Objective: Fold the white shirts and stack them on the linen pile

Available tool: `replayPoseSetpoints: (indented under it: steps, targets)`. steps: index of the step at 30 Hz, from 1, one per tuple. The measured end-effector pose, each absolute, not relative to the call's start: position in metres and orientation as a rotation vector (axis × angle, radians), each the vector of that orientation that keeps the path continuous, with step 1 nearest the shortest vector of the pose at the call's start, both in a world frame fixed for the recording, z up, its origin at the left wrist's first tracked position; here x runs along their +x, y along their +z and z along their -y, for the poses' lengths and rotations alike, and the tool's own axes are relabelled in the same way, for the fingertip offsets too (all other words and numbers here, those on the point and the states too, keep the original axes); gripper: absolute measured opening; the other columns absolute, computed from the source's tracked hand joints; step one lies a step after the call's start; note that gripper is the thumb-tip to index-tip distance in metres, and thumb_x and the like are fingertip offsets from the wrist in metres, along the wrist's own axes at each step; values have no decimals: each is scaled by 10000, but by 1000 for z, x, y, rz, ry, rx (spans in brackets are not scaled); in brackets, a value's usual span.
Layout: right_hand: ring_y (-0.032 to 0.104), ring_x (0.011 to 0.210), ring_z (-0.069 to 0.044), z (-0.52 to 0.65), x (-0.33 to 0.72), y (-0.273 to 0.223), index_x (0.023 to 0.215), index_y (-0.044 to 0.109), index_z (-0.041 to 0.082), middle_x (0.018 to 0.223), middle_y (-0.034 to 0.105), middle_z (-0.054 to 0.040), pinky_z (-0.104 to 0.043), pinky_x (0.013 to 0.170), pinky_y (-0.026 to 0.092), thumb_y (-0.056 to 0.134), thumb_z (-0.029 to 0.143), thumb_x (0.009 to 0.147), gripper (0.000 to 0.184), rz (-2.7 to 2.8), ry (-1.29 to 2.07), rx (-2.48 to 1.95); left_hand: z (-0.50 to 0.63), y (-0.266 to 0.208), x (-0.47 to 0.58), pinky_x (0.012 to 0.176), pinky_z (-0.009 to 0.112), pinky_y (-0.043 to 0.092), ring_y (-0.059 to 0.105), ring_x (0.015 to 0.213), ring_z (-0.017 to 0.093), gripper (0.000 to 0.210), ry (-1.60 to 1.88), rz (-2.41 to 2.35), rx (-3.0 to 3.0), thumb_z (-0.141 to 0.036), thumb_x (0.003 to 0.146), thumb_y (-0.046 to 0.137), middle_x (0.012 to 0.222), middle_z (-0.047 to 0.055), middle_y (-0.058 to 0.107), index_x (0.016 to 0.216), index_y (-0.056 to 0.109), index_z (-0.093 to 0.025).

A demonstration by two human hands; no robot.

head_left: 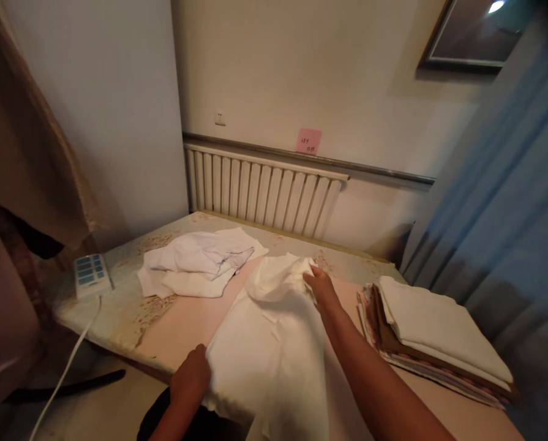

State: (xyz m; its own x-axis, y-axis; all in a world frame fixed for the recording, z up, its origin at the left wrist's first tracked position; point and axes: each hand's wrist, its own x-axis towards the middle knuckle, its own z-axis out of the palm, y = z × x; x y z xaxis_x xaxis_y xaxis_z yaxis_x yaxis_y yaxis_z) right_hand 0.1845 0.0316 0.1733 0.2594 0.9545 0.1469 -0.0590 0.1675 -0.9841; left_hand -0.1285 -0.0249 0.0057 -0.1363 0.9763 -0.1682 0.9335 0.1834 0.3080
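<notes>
Fingers point(316, 274) of the right hand point(322, 289) grip the bunched far end of a white cloth point(274, 349) on the table point(177, 324); the left hand point(191, 373) curls at its left edge, whether gripping I cannot tell. Crumpled white fabric point(193, 260) lies to the left, a folded stack point(443, 327) to the right.

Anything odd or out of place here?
Mildly: the power strip sits at the table's left edge, its white cord hanging down, a possible snag. The white heap is crumpled, unlike the folded stack. No spill visible.
</notes>
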Motion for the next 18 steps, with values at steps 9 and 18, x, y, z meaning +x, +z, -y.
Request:
replayPoseSetpoints:
  steps: [9,18]
  targets:
    - [547,464,-118,-99,233,237,912,666,113,515,603,40,-197,444,398,625,252,612,333,976,803,-1153,35,28,-113,671,306,381,634,860,213,201,330,-2119,1905,-246,922,277,936,61,645,953,474,-224]
    - [523,410,-117,-75,345,256,796,649,126,506,593,21,-217,411,413,621,175,613,191,872,520,-1266,78,40,-37,751,305,401,614,904,204,225,379,-1703,2159,-296,921,321,950,49,641,929,543,-256]
